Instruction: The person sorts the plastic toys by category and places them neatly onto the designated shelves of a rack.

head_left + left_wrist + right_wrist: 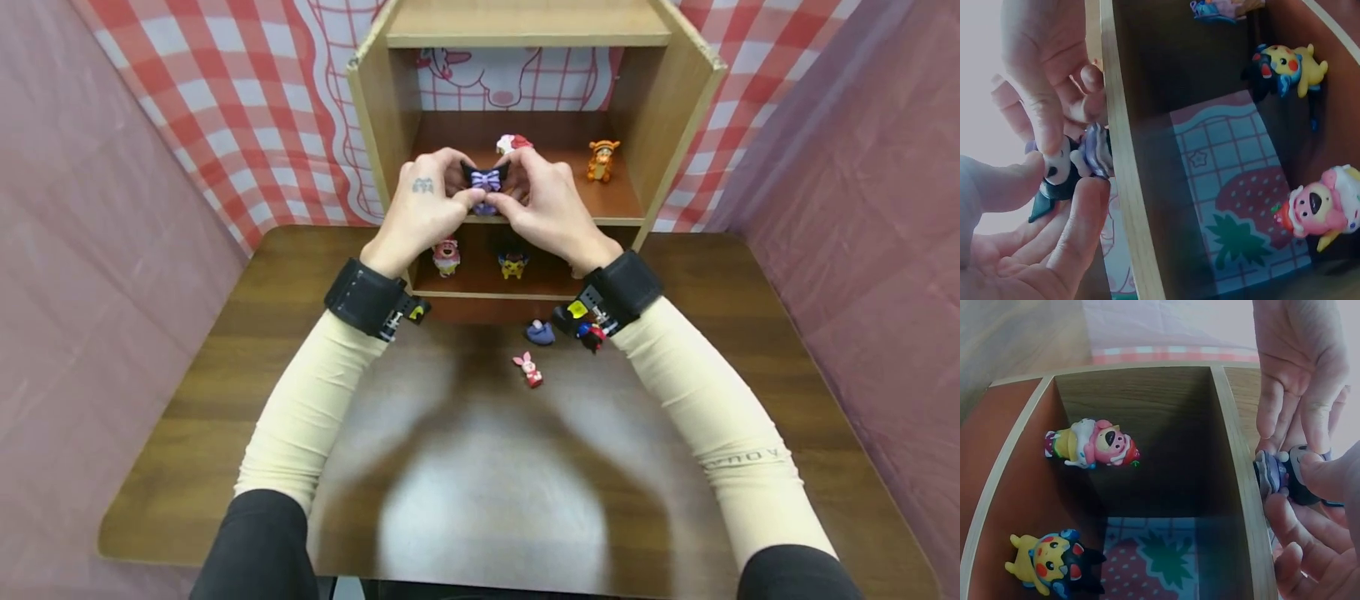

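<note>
A small figurine (486,181) with a black pointed hood, a white face and a purple bow is between both hands at the front edge of the middle shelf board (630,222). My left hand (426,200) pinches it from the left with thumb and fingers. From the other side my right hand (551,204) pinches it too, the thumbs close together on its front. In the left wrist view the figurine's purple skirt (1095,150) is beside the board's edge; whether it touches the board is hard to tell.
The middle shelf holds a tiger figurine (601,161) and a partly hidden white-and-red figurine (513,144). Below stand a pink bear figurine (446,257) and a yellow figurine (513,265). On the table lie a pink-eared figurine (529,369), a blue-grey piece (540,332) and a red-and-blue figurine (592,335).
</note>
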Tool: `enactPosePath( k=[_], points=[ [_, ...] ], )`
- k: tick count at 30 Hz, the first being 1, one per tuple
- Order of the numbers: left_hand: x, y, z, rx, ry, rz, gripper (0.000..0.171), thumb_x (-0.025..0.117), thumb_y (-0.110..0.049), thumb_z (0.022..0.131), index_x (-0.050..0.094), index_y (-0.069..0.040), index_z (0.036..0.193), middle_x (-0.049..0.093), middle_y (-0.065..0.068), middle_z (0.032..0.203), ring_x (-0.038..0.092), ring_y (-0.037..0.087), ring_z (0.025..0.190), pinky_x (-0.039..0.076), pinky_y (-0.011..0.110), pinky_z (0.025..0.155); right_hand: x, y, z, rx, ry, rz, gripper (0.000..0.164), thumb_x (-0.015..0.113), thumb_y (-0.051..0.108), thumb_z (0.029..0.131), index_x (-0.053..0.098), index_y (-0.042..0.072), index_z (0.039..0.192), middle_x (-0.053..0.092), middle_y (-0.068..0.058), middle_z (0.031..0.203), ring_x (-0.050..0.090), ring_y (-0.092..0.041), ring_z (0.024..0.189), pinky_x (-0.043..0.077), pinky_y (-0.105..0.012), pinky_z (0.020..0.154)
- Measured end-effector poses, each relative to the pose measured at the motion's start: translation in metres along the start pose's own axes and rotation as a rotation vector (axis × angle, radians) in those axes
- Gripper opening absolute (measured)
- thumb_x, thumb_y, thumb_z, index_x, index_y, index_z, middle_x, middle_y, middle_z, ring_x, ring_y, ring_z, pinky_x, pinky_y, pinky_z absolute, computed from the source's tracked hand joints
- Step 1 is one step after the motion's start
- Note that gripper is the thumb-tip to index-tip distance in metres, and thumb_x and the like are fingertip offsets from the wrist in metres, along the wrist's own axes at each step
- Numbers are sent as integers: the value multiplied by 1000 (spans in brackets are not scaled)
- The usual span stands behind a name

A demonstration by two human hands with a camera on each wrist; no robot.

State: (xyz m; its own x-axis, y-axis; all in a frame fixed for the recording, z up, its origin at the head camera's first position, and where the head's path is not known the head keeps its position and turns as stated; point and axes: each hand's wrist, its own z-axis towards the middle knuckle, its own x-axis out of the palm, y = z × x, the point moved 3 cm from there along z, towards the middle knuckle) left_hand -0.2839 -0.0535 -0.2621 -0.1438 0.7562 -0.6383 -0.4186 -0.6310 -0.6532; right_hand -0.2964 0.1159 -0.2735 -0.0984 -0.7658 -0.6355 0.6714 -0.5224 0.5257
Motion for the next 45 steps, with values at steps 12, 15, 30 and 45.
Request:
enactPosePath(
  k=[12, 15, 30, 45],
  points=[
    [-10, 3, 3, -27, 57, 125, 37, 64, -14, 96, 60, 4, 128, 73, 17, 109, 72, 25, 99, 55, 36, 87, 17, 3, 15, 10, 14, -62, 29, 74, 11, 92, 59, -4, 112, 75, -16, 98, 74, -24, 84, 58, -35, 78],
    [-12, 5, 1, 34, 20, 184, 39, 65, -13, 96, 58, 5, 130, 67, 19, 116, 65, 32, 106, 51, 41, 93, 22, 3, 19, 3, 20, -50, 30, 73, 11, 92, 60, -4, 113, 75, -17, 99, 74, -24, 85, 59, -35, 78],
    [-20, 0, 8, 197, -4, 563, 15, 60, -5, 98, 64, 4, 110, 64, 22, 116, 57, 41, 116, 50, 50, 100, 31, 6, 40, 58, 51, -78, 31, 74, 17, 94, 59, -2, 114, 76, -14, 102, 74, -21, 94, 50, -31, 90],
    [-13, 3, 19, 73, 12, 628, 22, 55, -7, 102, 58, 2, 122, 59, 24, 120, 58, 40, 116, 57, 56, 87, 42, 2, 55, 121, 71, -107, 31, 69, 14, 96, 57, -2, 119, 74, -16, 109, 72, -25, 101, 47, -33, 97]
  ],
)
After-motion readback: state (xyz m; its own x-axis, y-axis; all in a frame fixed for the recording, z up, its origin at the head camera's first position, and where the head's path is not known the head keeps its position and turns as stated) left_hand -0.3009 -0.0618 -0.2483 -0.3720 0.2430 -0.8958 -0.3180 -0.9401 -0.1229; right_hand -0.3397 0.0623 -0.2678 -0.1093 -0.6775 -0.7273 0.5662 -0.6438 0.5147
